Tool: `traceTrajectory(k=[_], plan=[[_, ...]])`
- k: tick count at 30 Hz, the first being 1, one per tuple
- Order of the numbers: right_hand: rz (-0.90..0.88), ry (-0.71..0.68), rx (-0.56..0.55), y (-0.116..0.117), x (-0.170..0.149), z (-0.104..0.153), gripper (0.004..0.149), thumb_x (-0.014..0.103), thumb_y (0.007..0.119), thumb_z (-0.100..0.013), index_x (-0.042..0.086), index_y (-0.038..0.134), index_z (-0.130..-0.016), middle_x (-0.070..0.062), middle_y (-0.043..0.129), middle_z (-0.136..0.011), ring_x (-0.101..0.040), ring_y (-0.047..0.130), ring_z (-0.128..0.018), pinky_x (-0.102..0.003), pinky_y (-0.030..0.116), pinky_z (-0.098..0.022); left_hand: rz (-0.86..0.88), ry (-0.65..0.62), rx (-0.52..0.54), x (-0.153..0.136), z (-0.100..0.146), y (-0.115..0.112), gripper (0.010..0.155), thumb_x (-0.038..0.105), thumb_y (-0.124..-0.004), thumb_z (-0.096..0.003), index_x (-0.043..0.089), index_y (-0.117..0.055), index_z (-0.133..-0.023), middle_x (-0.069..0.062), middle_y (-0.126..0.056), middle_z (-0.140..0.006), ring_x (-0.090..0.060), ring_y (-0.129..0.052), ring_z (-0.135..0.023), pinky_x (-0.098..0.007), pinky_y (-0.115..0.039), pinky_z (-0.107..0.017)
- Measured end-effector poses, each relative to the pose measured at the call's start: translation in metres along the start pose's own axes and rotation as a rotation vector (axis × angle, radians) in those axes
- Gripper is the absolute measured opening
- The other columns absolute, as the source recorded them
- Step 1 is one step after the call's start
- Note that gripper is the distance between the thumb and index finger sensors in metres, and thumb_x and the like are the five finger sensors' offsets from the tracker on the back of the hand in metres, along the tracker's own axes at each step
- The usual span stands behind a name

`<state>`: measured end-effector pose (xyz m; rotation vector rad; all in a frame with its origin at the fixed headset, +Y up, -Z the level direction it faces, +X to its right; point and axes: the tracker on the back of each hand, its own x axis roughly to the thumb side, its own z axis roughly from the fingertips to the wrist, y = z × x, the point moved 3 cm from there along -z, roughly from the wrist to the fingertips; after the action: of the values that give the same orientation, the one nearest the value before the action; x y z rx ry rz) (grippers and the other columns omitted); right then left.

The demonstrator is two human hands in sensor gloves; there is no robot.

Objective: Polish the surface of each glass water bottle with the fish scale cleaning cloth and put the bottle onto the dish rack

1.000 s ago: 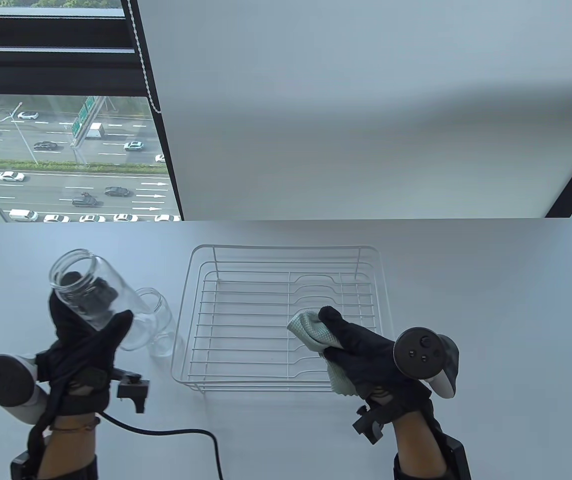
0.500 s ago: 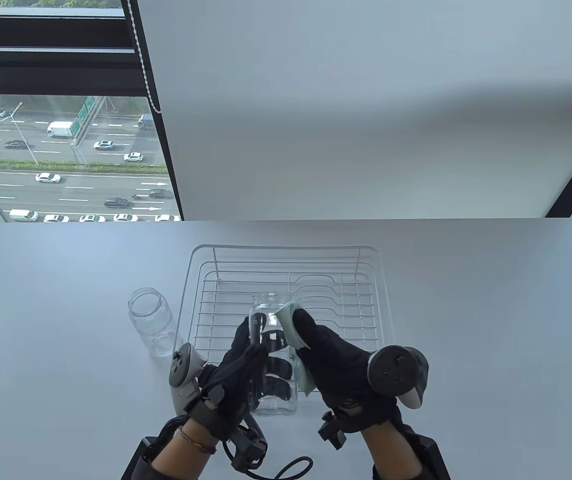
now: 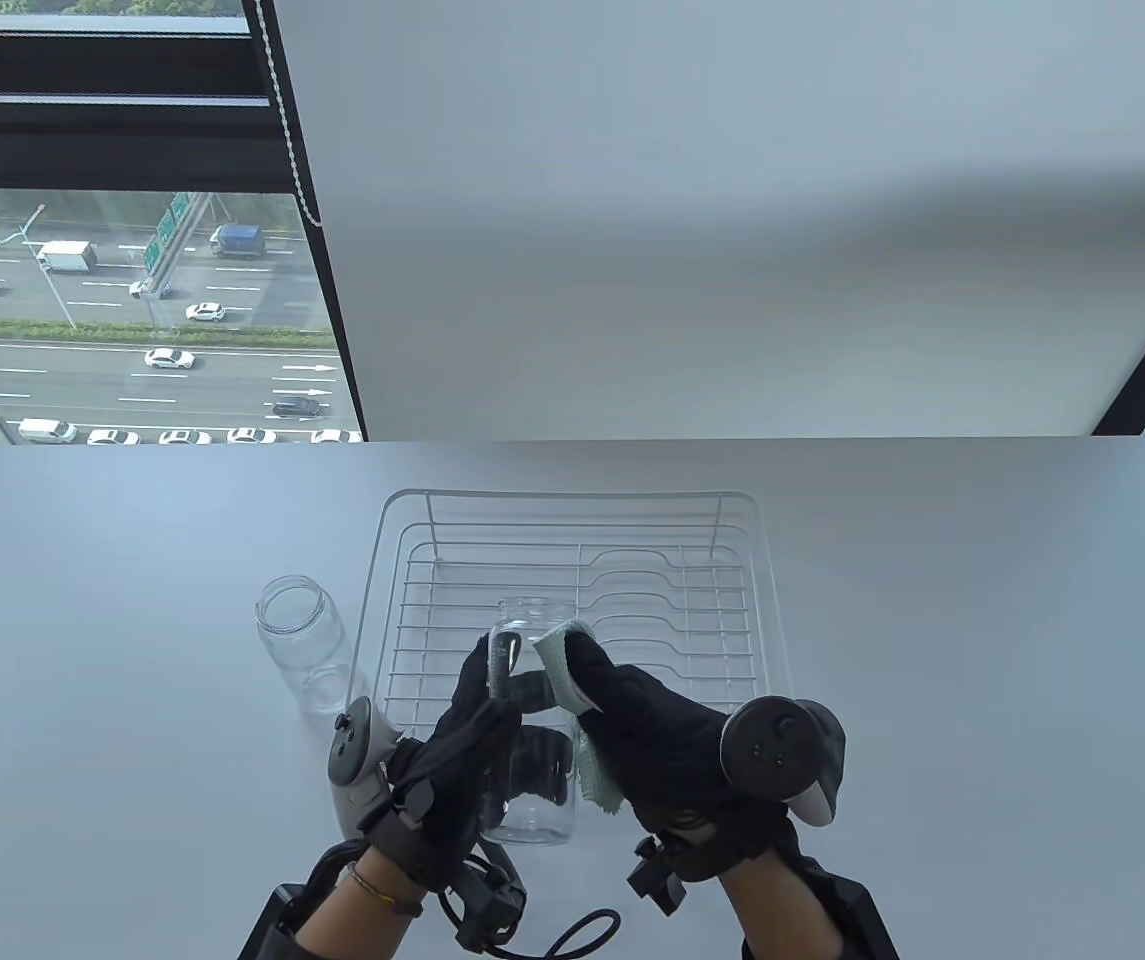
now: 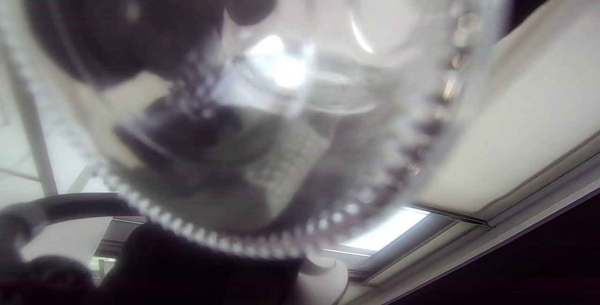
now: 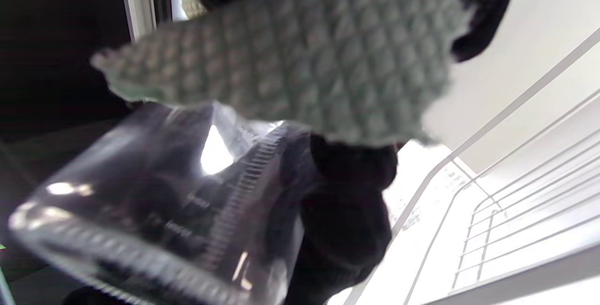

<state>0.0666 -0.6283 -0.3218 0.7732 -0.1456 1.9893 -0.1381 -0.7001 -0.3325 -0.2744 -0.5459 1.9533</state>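
Cloth-gripping right hand (image 3: pixel 652 740) has slid up the clear, lidless glass bottle (image 3: pixel 529 790) clasped by left hand (image 3: pixel 462 760).

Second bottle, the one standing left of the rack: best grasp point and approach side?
Take the standing bottle around its straight body, below the narrower neck, coming from its left side, probably with the left hand once it is free. It stands upright, mouth open upward, and the dish rack wall crowds its right side, so a side wrap looks safer than pinching the thin rim.
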Motion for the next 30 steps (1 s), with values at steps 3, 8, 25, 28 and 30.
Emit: traceTrajectory(k=[3, 8, 25, 28, 30], plan=[[-0.111, -0.015, 0.516, 0.025, 0.006, -0.004, 0.051, 0.034, 0.077, -0.056, 0.052, 0.06, -0.101, -0.015, 0.086, -0.079, -0.027, 0.096, -0.054, -0.044, 0.084, -0.041, 0.064, -0.03, 0.11, 0.0, 0.004, 0.014, 0.098, 0.067, -0.077, -0.0523, 0.021, -0.014, -0.113, -0.024, -0.045, -0.109, -0.051, -0.088, -0.071, -0.061, -0.083, -0.048], [-0.102, 0.032, 0.387, 0.019, 0.0, -0.007, 0.054, 0.034, 0.077, -0.057, 0.05, 0.056, -0.104, -0.017, 0.085, -0.081, -0.031, 0.094, -0.056, -0.047, 0.082, -0.043, 0.002, -0.03, 0.107, 0.002, 0.004, 0.014, 0.098, 0.066, -0.077, -0.0525, 0.022, -0.012, -0.112, -0.024, -0.043, -0.109, -0.052, -0.086, -0.073, -0.062, -0.081, -0.049], [0.023, 0.095, -0.081, -0.004, -0.003, 0.001, 0.054, 0.037, 0.072, -0.056, 0.049, 0.053, -0.106, -0.014, 0.086, -0.081, -0.029, 0.096, -0.055, -0.046, 0.083, -0.042, -0.065, 0.016, 0.017, -0.003, 0.004, -0.006, 0.098, 0.067, -0.073, -0.0542, 0.019, -0.009, -0.111, -0.025, -0.04, -0.109, -0.051, -0.085, -0.075, -0.061, -0.081, -0.051], [-0.094, 0.053, 0.223, 0.008, -0.001, -0.005, 0.052, 0.034, 0.075, -0.056, 0.051, 0.059, -0.102, -0.019, 0.085, -0.079, -0.03, 0.095, -0.053, -0.047, 0.083, -0.041, -0.024, 0.017, 0.094, -0.003, 0.007, 0.003, 0.098, 0.068, -0.072, -0.0538, 0.018, -0.01, -0.112, -0.025, -0.043, -0.108, -0.05, -0.086, -0.074, -0.06, -0.082, -0.05], [-0.197, 0.071, 0.542, 0.022, 0.001, -0.003, 0.051, 0.032, 0.074, -0.058, 0.052, 0.057, -0.102, -0.018, 0.08, -0.083, -0.031, 0.092, -0.059, -0.048, 0.08, -0.046, 0.057, 0.019, 0.107, -0.002, 0.007, 0.008, 0.098, 0.067, -0.073, -0.0541, 0.019, -0.01, -0.112, -0.025, -0.042, -0.109, -0.051, -0.086, -0.074, -0.061, -0.081, -0.05]])
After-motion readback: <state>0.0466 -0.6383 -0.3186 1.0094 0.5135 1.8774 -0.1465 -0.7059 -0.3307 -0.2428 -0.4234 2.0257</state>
